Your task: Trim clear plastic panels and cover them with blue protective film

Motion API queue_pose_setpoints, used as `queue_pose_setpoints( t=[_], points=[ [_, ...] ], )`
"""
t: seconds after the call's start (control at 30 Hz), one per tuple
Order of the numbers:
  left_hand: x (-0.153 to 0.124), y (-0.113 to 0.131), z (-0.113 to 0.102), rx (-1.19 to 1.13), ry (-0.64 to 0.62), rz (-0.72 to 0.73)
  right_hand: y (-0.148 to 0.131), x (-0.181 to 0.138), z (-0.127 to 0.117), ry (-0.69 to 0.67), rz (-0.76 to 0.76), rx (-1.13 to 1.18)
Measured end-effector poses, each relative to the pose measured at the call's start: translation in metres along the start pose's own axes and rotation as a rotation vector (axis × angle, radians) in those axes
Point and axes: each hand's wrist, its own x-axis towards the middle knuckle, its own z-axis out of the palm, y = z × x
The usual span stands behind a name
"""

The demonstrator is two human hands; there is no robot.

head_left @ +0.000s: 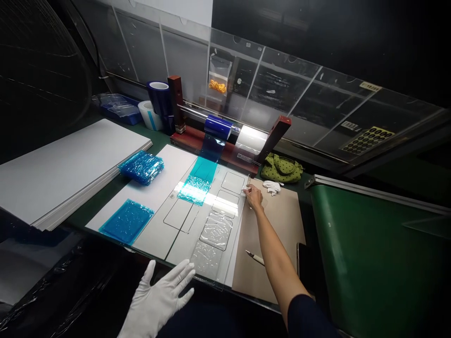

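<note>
My left hand (pixel 160 300), in a white glove, hovers open with its fingers apart in front of the work board's near edge. My right hand (pixel 253 197) is bare, its fingertips pinched at the right edge of the clear-topped board (pixel 183 241) marked with black outlines. Whatever lies between those fingers is too small to make out. A strip of clear film (pixel 214 230) lies on the board left of my right forearm. Further left, blue film (pixel 202 171) runs down from a blue roll (pixel 217 126). Two blue film-covered stacks (pixel 127 221) (pixel 141 167) rest at the left.
A roll stand (pixel 211 143) with dark red posts backs the board. White sheets (pixel 70 169) are stacked left; tape rolls (pixel 151 116) stand behind them. On the right lie a cutter-like pen tool (pixel 255 257), a brown board (pixel 287 225), a white glove (pixel 273 187) and a green pouch (pixel 282 167).
</note>
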Motion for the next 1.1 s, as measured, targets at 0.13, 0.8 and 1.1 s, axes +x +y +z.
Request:
queue_pose_setpoints(
  t=[0.13,0.8,1.1],
  points=[
    [-0.007,0.003,0.009,0.347,0.111,0.047,-0.003,-0.016,-0.02,0.086,0.016,0.062],
    [-0.021,0.039,0.074,1.751,0.089,0.633,-0.097,-0.29,-0.034,-0.104,0.013,0.903],
    [-0.056,0.082,0.094,2.071,0.059,0.572,-0.159,-0.316,-0.008,-0.417,-0.155,0.731]
  ],
)
